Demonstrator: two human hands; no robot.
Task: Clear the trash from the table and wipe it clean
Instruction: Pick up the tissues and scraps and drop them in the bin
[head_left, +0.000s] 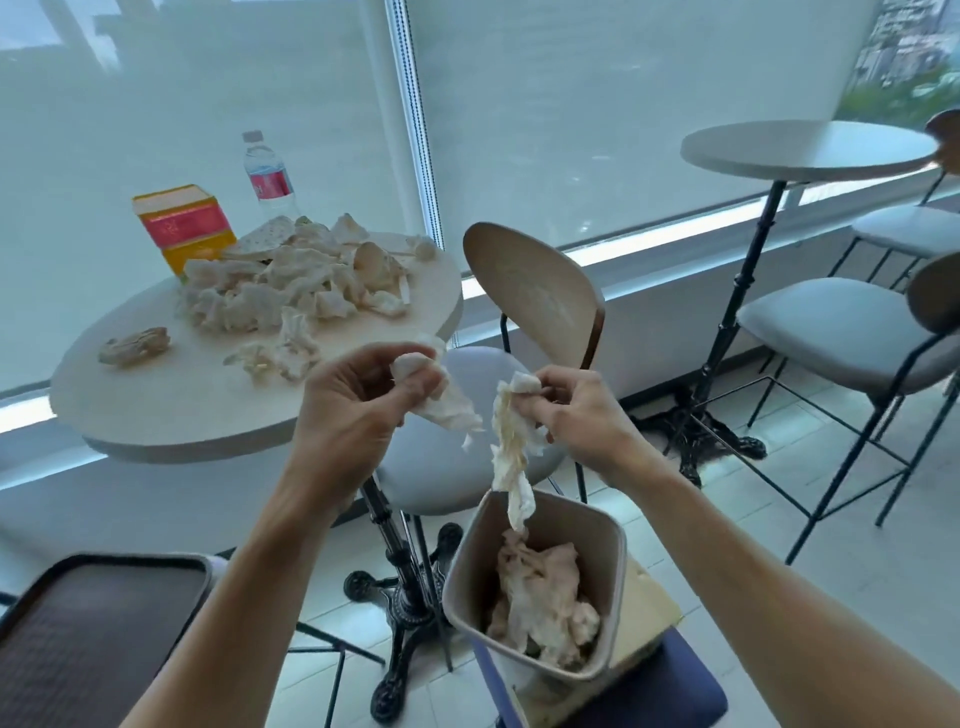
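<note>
left hand (358, 400), frame centre: fingers curled, pinching crumpled tissue (441, 400). right hand (571, 415), just right of it: fingertips pinching long stained tissue strip (511, 452), hanging w/ its tip over bin (608, 597), lower centre, part full of tissues. round table (171, 405), left-centre: tissue pile (291, 286), yellow/red box (184, 226), water bottle (266, 176). dark tray (93, 623), lower left. chair (530, 291) behind hands.
</note>
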